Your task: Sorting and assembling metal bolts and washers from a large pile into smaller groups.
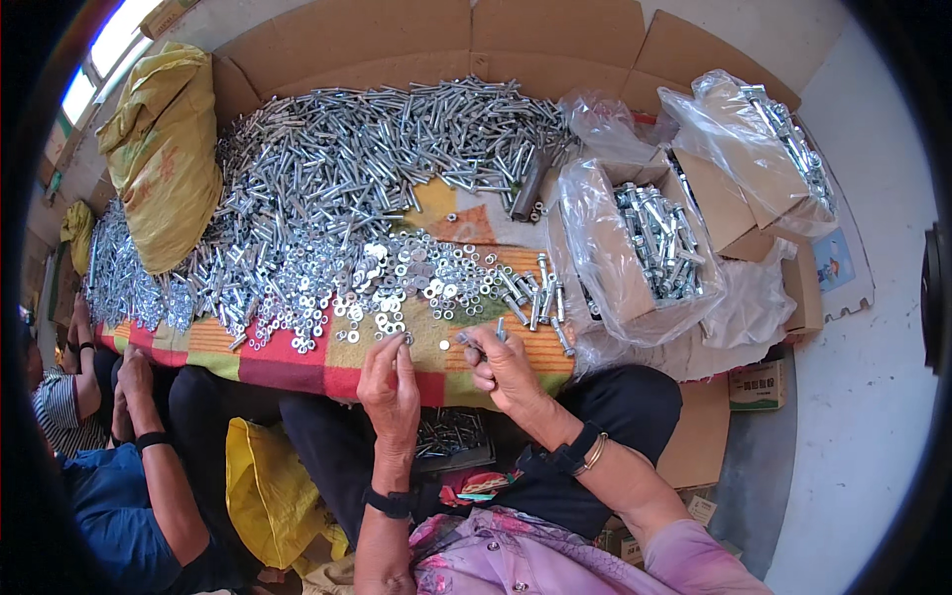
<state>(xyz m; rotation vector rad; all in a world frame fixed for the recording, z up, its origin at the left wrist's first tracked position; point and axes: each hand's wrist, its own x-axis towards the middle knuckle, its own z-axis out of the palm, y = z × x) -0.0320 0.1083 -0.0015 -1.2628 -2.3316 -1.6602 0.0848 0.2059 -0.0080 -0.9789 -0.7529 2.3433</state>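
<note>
My left hand is raised at the front edge of the cloth-covered table, thumb and fingertips pinched on a small shiny metal piece; whether it is a washer I cannot tell. To its right, my right hand is closed around a bolt, whose end sticks up past the fingers. Just beyond both hands spreads a pile of loose washers and nuts. One round washer lies alone on the cloth between my hands. Several bolts with fittings on them lie beyond my right hand.
A big heap of bolts covers the table's back, against cardboard. At right stand a plastic-lined box of bolts and another carton. A yellow sack sits at left. A co-worker's arm is beside me.
</note>
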